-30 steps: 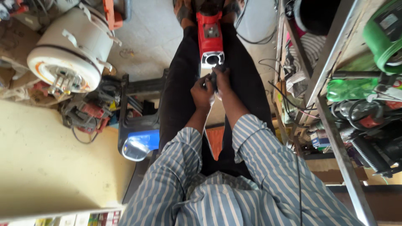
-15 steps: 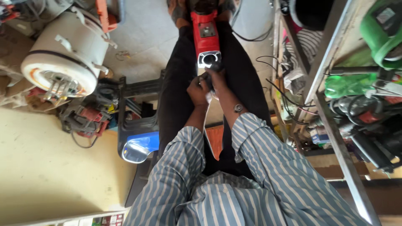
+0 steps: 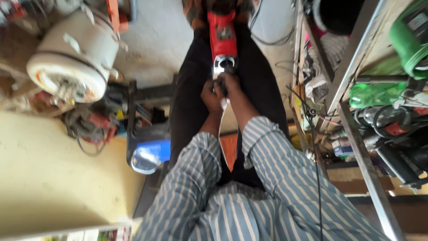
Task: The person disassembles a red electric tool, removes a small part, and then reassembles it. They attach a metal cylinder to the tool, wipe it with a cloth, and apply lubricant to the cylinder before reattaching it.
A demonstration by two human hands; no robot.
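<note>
The red tool point(image 3: 222, 33) lies lengthwise between the person's legs, its metal nose point(image 3: 223, 66) toward the body. Both hands meet just at that nose: the left hand point(image 3: 211, 95) and right hand point(image 3: 232, 87) are curled around something small there, too blurred to name. Working well here likely means bracing the tool with the knees and keeping fingers off the nose opening

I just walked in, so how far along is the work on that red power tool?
Done: the red power tool lies between the knees. In hand: left hand and right hand meet at its metal front end. Left: blur hides what they grip, so remaining work is unclear.
</note>
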